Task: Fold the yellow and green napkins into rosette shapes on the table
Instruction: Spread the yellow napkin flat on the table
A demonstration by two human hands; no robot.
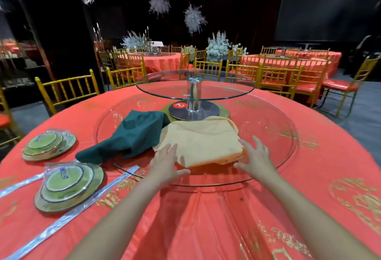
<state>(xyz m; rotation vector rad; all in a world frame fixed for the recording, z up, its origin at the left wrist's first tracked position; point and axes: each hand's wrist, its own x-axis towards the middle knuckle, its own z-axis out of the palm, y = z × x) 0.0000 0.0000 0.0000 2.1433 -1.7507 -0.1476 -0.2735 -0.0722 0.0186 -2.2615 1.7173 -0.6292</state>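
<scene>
A yellow napkin (203, 140) lies loosely folded on the large glass turntable (268, 136), near its front edge. A dark green napkin (132, 136) lies crumpled to its left, its near end hanging off the glass onto the red tablecloth. My left hand (165, 164) rests at the yellow napkin's front left corner, fingers spread and touching the cloth's edge. My right hand (255, 158) is at the front right corner, fingers apart, touching the edge. Neither hand grips the cloth.
Two wrapped sets of green plates (49, 144) (70, 187) sit at the left on the red tablecloth (206, 218), with plastic strips (82, 208) beside them. A raised small glass turntable (194, 85) on a metal post stands behind the napkins. Gold chairs (66, 90) ring the table.
</scene>
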